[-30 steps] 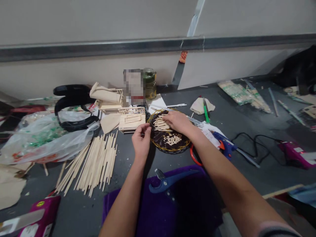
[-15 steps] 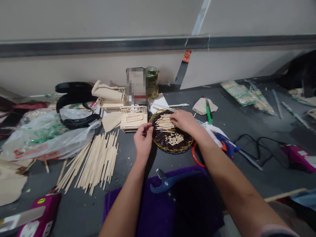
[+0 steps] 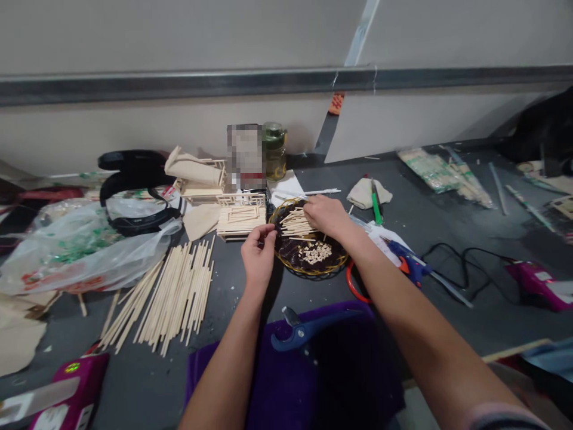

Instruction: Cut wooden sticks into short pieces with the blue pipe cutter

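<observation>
Basket [image 3: 289, 254], centre frame: short sticks [image 3: 295, 225] and tiny pieces [image 3: 316, 253] sorted apart, seemingly already cut. Your right hand [image 3: 328, 216] curls over the sticks, fingertips hidden; grip, can't tell. Your left hand [image 3: 258, 251], half-curled at the basket's left rim; hold unclear. Long sticks [image 3: 176, 292], left of frame, lie loose, apparently unused. Slatted wooden piece [image 3: 240, 221], upper centre, looks partly built.

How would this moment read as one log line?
left hand: at basket rim | right hand: at short sticks in basket | small pieces: in basket, nearer viewer
</observation>
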The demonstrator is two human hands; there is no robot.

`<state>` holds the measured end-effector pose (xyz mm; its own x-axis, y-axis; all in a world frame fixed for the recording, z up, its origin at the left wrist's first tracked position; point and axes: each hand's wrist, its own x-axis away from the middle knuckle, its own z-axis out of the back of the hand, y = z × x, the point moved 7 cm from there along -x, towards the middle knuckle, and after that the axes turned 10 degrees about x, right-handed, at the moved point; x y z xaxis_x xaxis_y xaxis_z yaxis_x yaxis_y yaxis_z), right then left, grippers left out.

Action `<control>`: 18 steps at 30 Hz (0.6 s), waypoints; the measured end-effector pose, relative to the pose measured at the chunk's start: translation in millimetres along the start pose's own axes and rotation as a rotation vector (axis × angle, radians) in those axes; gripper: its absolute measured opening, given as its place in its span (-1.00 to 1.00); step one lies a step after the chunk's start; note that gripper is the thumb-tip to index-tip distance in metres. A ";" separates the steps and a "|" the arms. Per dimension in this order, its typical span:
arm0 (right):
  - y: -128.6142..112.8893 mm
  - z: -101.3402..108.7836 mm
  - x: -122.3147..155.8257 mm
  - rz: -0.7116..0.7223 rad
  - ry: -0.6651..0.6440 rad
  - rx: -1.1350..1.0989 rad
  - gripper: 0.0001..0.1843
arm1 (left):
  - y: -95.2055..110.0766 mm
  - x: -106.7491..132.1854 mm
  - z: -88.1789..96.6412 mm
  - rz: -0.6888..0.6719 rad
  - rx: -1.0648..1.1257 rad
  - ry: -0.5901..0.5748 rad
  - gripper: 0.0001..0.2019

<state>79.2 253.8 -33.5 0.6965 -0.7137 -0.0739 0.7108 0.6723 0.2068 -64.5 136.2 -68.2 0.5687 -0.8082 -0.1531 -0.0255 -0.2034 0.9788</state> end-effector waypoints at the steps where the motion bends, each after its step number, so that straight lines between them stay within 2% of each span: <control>1: 4.9 3.7 2.3 -0.027 0.024 -0.032 -0.73 | 0.0 0.0 -0.1 0.000 0.000 0.002 -0.85; 3: 18.7 12.5 9.1 -0.122 0.101 -0.210 -0.78 | 0.5 0.1 -0.6 -0.003 0.006 0.002 -0.85; 6: 39.4 15.1 21.7 -0.296 0.178 -0.758 -0.87 | 0.9 0.7 -1.2 -0.005 0.021 0.006 -0.84; 8: 42.2 6.8 27.8 -0.382 0.127 -1.138 -0.88 | 0.9 1.2 -1.3 -0.003 0.023 0.011 -0.84; 10: 37.5 -0.9 32.0 -0.443 0.053 -1.426 -0.84 | 1.6 1.7 -1.2 -0.009 0.011 0.015 -0.84; 13: 27.9 -4.5 35.7 -0.484 0.002 -1.653 -0.78 | 4.1 2.5 -1.3 -0.034 -0.015 0.013 -0.84; 18: 13.8 -5.2 38.7 -0.483 -0.038 -1.776 -0.71 | 9.2 4.9 -2.4 -0.073 -0.044 0.003 -0.84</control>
<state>116.4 236.5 -38.6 0.4401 -0.8712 0.2175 0.0943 -0.1960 -0.9761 -60.0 131.7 -59.6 0.5703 -0.7904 -0.2236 0.0521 -0.2368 0.9702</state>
